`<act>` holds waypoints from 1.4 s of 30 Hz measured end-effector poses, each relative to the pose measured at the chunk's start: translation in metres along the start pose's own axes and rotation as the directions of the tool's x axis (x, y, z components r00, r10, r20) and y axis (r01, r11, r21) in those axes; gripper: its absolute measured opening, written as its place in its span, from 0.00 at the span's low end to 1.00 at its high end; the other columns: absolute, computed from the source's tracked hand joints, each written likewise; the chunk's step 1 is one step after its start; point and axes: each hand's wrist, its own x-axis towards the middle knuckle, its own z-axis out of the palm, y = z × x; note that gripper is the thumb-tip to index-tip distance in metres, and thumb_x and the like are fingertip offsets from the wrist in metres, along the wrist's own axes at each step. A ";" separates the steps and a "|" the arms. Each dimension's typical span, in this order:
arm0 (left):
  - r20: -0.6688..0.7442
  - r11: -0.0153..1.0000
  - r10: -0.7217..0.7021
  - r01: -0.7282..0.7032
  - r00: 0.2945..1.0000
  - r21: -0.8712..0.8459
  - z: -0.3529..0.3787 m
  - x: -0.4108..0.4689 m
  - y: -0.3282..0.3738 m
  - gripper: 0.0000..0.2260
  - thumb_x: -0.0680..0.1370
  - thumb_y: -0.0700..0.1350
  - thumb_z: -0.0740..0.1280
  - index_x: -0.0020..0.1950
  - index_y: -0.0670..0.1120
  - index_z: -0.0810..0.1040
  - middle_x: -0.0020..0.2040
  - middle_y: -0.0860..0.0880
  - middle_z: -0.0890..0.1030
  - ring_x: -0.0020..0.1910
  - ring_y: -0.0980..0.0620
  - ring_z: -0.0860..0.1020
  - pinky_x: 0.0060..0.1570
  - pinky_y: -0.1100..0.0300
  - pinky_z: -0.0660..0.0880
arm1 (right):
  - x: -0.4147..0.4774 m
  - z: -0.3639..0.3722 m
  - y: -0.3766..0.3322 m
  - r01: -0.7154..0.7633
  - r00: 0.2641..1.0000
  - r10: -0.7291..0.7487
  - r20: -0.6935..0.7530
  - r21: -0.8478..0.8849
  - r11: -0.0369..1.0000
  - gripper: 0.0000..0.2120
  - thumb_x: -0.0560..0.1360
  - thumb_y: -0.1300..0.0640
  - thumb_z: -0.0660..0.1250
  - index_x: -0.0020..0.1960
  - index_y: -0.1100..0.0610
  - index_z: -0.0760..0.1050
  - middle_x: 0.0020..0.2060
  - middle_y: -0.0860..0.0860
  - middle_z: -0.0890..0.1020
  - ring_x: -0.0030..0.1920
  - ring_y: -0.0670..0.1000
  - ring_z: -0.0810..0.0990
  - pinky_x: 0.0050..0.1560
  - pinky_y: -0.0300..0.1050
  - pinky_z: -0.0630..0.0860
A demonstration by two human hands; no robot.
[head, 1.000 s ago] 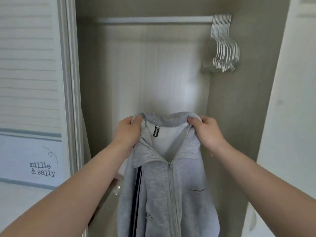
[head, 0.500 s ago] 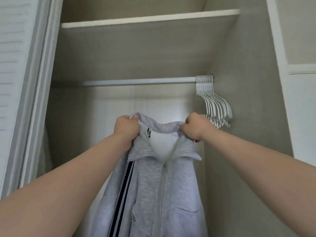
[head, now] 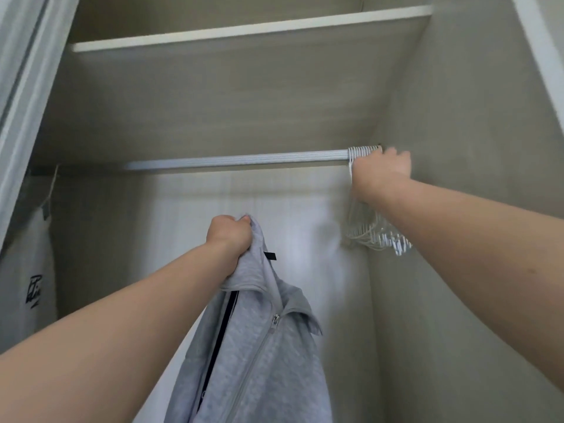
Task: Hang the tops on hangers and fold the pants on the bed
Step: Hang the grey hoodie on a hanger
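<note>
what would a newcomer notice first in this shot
The grey zip jacket hanging in the middle foreground, bunched at the collar in the left hand. Then the right hand, up at the right end of the closet rail, at the hooks of a bunch of white hangers; its grip is blurred.

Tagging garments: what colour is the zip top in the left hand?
The zip top is heathered light grey, dark side stripe; head view.
</note>
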 end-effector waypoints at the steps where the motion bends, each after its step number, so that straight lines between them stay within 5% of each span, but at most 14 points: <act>1: 0.004 1.000 -0.008 0.008 1.000 -0.001 0.001 0.001 -0.002 0.15 0.82 0.48 0.64 0.39 0.42 0.73 0.43 0.40 0.78 0.44 0.40 0.78 0.45 0.56 0.70 | 0.001 0.004 0.000 -0.008 1.000 0.008 0.015 0.010 1.000 0.18 0.76 0.58 0.64 0.66 0.52 0.74 0.65 0.55 0.75 0.66 0.59 0.71 0.56 0.49 0.65; 6: 0.002 1.000 -0.026 0.026 1.000 -0.014 0.006 0.006 -0.007 0.17 0.82 0.47 0.64 0.35 0.44 0.69 0.34 0.45 0.72 0.35 0.45 0.71 0.41 0.56 0.68 | 0.006 0.019 0.000 -0.026 0.999 0.028 -0.020 0.087 0.996 0.17 0.77 0.62 0.63 0.65 0.56 0.76 0.63 0.56 0.78 0.64 0.60 0.76 0.56 0.48 0.70; 17: 0.006 0.995 -0.020 0.021 1.000 -0.093 0.007 -0.002 0.003 0.17 0.82 0.47 0.65 0.35 0.44 0.69 0.36 0.43 0.73 0.39 0.43 0.73 0.43 0.54 0.71 | 0.008 0.011 0.006 0.018 0.985 0.013 -0.173 0.178 0.984 0.15 0.78 0.63 0.61 0.63 0.58 0.75 0.60 0.58 0.77 0.63 0.62 0.76 0.50 0.49 0.68; 21: -0.021 0.993 0.005 -0.007 1.000 -0.114 0.002 -0.014 0.019 0.17 0.82 0.47 0.64 0.34 0.44 0.67 0.36 0.44 0.72 0.38 0.44 0.71 0.42 0.55 0.69 | -0.006 -0.009 0.009 -0.004 0.981 0.073 -0.178 0.359 0.933 0.13 0.77 0.63 0.61 0.61 0.60 0.74 0.59 0.59 0.79 0.59 0.62 0.78 0.48 0.49 0.68; 25: -0.076 0.989 0.042 -0.052 0.996 -0.140 -0.010 -0.034 0.038 0.18 0.82 0.47 0.64 0.33 0.45 0.65 0.33 0.47 0.69 0.36 0.45 0.69 0.41 0.56 0.68 | -0.029 -0.028 0.019 -0.127 0.980 0.199 -0.013 0.728 0.673 0.16 0.78 0.61 0.60 0.64 0.64 0.71 0.63 0.63 0.76 0.62 0.64 0.76 0.55 0.50 0.71; 29: -0.145 0.978 0.090 -0.115 0.985 -0.174 -0.028 -0.067 0.055 0.17 0.81 0.45 0.63 0.33 0.45 0.65 0.33 0.46 0.68 0.35 0.46 0.67 0.40 0.56 0.67 | -0.060 -0.035 0.028 -0.119 0.977 0.205 0.052 0.936 0.330 0.05 0.78 0.62 0.57 0.49 0.60 0.71 0.43 0.59 0.73 0.42 0.57 0.73 0.37 0.42 0.66; 34: -0.173 0.967 0.155 -0.185 0.973 -0.177 -0.055 -0.123 0.075 0.10 0.80 0.45 0.62 0.40 0.44 0.68 0.38 0.44 0.67 0.37 0.48 0.65 0.36 0.57 0.63 | -0.131 -0.061 0.049 -0.105 0.966 0.240 0.097 0.994 0.022 0.06 0.76 0.60 0.55 0.41 0.53 0.66 0.36 0.52 0.73 0.37 0.54 0.71 0.35 0.43 0.66; 42: -0.089 0.953 0.150 -0.168 0.985 -0.253 -0.088 -0.216 0.104 0.12 0.79 0.44 0.64 0.36 0.45 0.68 0.36 0.45 0.67 0.36 0.50 0.66 0.36 0.55 0.65 | -0.266 -0.125 0.112 -0.061 0.920 0.361 0.150 0.967 -0.245 0.04 0.74 0.57 0.57 0.42 0.48 0.66 0.26 0.47 0.69 0.25 0.48 0.64 0.30 0.43 0.61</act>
